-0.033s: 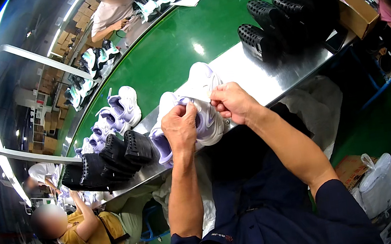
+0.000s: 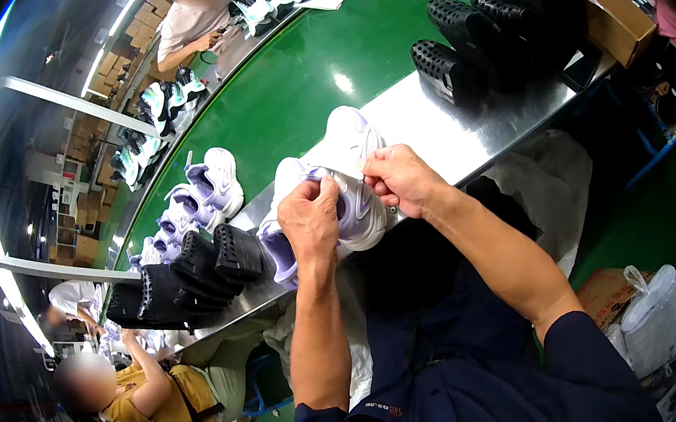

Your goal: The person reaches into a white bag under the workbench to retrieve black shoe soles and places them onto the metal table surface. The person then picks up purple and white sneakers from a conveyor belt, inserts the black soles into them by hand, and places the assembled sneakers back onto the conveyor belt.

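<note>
Two white and lilac sneakers stand side by side before me on the metal ledge, toes pointing away. My left hand [image 2: 309, 219] is closed in a pinch over the tongue area, between the left sneaker [image 2: 278, 252] and the right sneaker [image 2: 365, 223]. A white shoelace [image 2: 339, 174] seems to run across the right sneaker between my hands. My right hand [image 2: 403, 179] pinches it at that shoe's right side, thumb and forefinger pressed together. The fingertips of my left hand are partly hidden, and the lace's ends do not show clearly.
More lilac sneakers [image 2: 215, 184] stand to the left, behind black perforated shoe-shaped forms [image 2: 238, 255]. Further black forms [image 2: 459, 31] are stacked at right, near a phone [image 2: 582, 70] and carton [image 2: 617, 12]. Beyond lies a green belt [image 2: 383, 28]. A co-worker in yellow [image 2: 164, 405] sits at left.
</note>
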Demonstrator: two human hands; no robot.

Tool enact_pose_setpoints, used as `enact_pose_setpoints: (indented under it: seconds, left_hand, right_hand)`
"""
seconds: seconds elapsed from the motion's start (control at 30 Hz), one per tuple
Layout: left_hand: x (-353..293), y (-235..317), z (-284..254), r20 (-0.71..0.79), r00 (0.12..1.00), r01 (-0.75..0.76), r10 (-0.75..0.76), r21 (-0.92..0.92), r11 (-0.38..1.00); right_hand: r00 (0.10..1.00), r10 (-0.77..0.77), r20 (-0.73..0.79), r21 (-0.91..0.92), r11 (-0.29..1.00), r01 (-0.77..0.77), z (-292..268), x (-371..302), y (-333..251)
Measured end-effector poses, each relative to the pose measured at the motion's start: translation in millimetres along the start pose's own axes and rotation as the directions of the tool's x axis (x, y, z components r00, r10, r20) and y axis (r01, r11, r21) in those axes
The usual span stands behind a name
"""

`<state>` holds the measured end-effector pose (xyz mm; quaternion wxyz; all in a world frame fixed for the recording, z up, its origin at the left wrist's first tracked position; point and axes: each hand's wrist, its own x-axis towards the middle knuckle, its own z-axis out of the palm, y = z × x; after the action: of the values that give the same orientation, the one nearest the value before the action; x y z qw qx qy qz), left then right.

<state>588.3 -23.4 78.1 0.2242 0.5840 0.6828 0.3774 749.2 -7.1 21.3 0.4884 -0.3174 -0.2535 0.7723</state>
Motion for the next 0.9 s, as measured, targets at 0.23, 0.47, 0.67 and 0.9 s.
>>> enact_pose_setpoints:
  seconds: [0.23,0.47,0.67,0.9]
  left_hand:
    - [4,-2,5,-0.001,1.000,-0.026,0.026,0.052,0.998]
    - [-1,9,7,0.007,0.999,-0.043,0.042,0.172,0.984]
    - [-12,9,-8,0.081,0.987,-0.142,0.135,0.088,0.986]
    - [1,18,-19,0.001,0.815,-0.512,0.580,0.470,0.719]
  right_hand:
    - [0.959,-0.236,-0.155,-0.320,0.931,0.178,7,-1,22]
    - [0.872,-0.460,-0.169,-0.633,0.729,0.262,9,-1,35]
    - [0.736,-0.674,-0.054,-0.778,0.491,0.393,2,-13,39]
    - [0.731,-0.679,0.063,-0.820,0.382,0.426,29,-23,17]
